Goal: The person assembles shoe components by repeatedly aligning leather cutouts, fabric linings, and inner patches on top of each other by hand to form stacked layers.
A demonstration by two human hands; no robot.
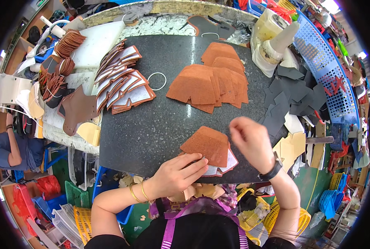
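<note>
A brown leather piece (208, 143) with a trapezoid outline lies near the front edge of the dark worktop. White-faced pieces (230, 161) show from under its right and lower edges. My left hand (178, 174) presses its fingers together at the lower left corner of the leather piece. Just right of that piece, my right hand (251, 141) is raised with its fingers curled in; its fingertips are slightly blurred, and whatever they hold is hidden. Farther back, brown leather pieces (193, 85) lie in overlapping fans. To their left, folded brown pieces (129, 89) with white faces are stacked in rows.
A white cord ring (157, 81) lies on the dark worktop (151, 137). Dark grey scraps (295, 93) heap at the right, beside a pale cone-topped pot (272, 45) and a blue perforated basket (330, 66). A co-worker's arm (12, 141) shows at far left.
</note>
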